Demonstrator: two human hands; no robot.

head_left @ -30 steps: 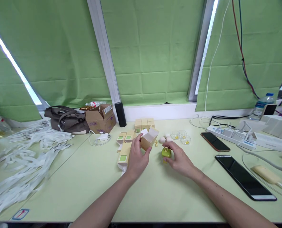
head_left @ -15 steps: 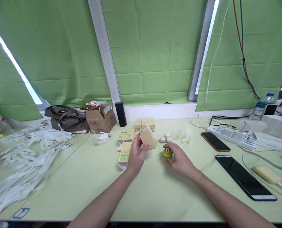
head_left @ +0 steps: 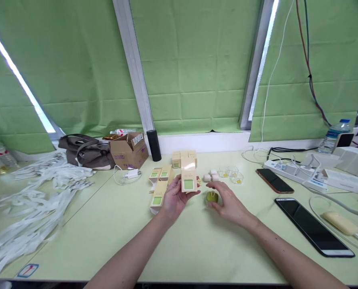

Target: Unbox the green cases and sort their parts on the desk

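My left hand [head_left: 175, 200] is closed around a small cream-coloured box [head_left: 188, 176] with a green window, its front turned toward me. Just right of it, a small green rounded case [head_left: 212, 196] with a pale loop on top sits on the table. My right hand [head_left: 229, 204] curves around that case, fingers apart, thumb close to its near right side; whether the thumb touches it I cannot tell. Several similar boxes [head_left: 158, 196] stand left of my left hand. Behind the green case are pinkish-white rounded pieces [head_left: 207, 178] and clear plastic cups [head_left: 236, 178] with yellow spots.
White straps [head_left: 46, 200] are heaped on the left. A grey bag [head_left: 86, 151], an open cardboard box [head_left: 129, 152] and a black cylinder [head_left: 154, 145] stand at the back. Two phones [head_left: 313, 226] [head_left: 274, 180], a power strip [head_left: 296, 174] and cables lie on the right.
My left hand has turned the box from its tilted plain side so the windowed front faces me. My right fingers have loosened from the green case, which stays in about the same place.
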